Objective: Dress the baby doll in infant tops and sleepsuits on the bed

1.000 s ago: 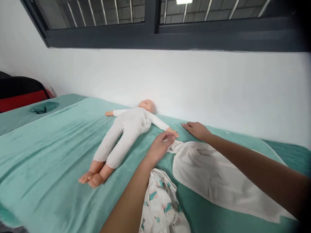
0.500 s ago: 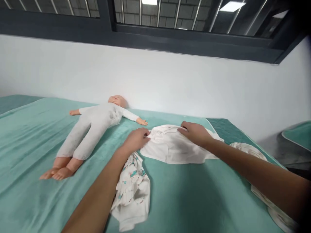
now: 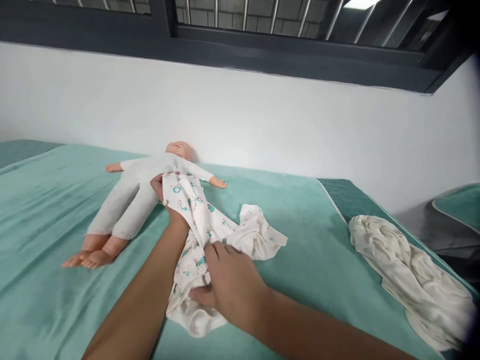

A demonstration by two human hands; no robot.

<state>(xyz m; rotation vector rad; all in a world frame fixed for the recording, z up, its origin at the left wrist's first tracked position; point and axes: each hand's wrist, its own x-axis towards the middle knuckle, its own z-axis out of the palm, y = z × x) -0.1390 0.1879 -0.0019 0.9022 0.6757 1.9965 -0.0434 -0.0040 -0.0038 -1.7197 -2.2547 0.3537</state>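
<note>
A white baby garment (image 3: 221,225) with small teal and red prints lies bunched between my hands, one sleeve-like end spread to the right. My left hand (image 3: 160,189) is closed on its upper left edge, beside the doll's waist, with part of the fingers hidden by the cloth. Nearer to me, my right hand (image 3: 238,280) has its thumb and fingers closed on the lower part of the garment. The baby doll (image 3: 150,175), white-bodied with bare hands and feet, lies on its back to the left, head towards the wall.
A teal sheet (image 3: 307,280) covers the bed, with a darker green strip (image 3: 345,200) at its right. A crumpled cream cloth (image 3: 408,275) lies along the right edge. Behind stands a white wall (image 3: 240,115) under a dark-framed, barred window (image 3: 247,37).
My left hand has moved up and left to the doll, drawing the garment along and bringing more print into view. My right hand has come down and left onto the garment's near part.
</note>
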